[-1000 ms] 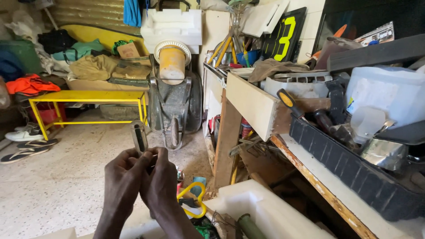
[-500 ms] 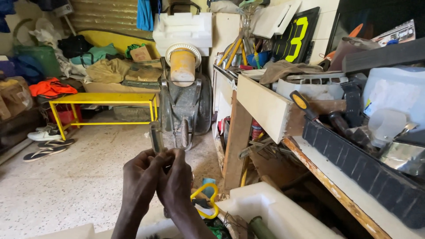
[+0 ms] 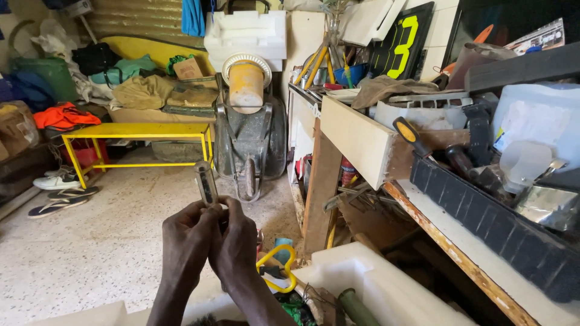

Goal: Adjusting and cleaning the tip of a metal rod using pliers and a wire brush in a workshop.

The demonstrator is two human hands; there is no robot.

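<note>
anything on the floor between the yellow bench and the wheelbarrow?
Head view: no, only bare speckled floor shows between the yellow bench and the wheelbarrow. Both hands hold a metal tube in front.

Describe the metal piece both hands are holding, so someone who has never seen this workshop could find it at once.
Start at the grey wheelbarrow standing on end against the back wall, then drop to the speckled floor in front of it. There the left hand and right hand meet around a short metal tube. It sticks up above the fingers, shiny, silvery and cylindrical, unlike the yellow handle below.

Short metal tube, upright, its lower end hidden between both hands
</note>
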